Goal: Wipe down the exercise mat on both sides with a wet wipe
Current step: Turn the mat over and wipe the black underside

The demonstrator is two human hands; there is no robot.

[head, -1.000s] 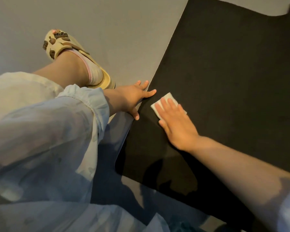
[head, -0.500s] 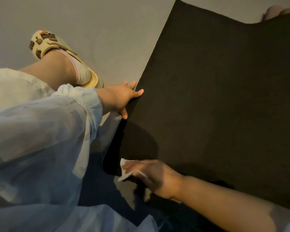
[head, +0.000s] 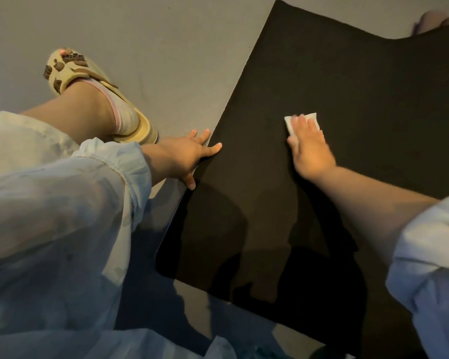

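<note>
A black exercise mat [head: 347,81] lies flat on the grey floor and fills the right half of the view. A folded white wet wipe [head: 312,119] lies on the mat's middle. My right hand [head: 310,149] presses the wipe flat against the mat with straight fingers; only the wipe's far edge shows past the fingertips. My left hand [head: 188,156] rests spread on the mat's left edge, fingers straight, thumb pointing back toward me.
My left foot in a tan slipper [head: 88,92] stands on the grey floor [head: 166,47] just left of the mat. Light blue clothing [head: 49,216] covers the lower left. Toes of another foot [head: 436,20] show at the mat's far right edge.
My right hand swept the wipe from near the mat's left edge down to its near corner, then forward to the mat's middle. My left hand stayed on the left edge.
</note>
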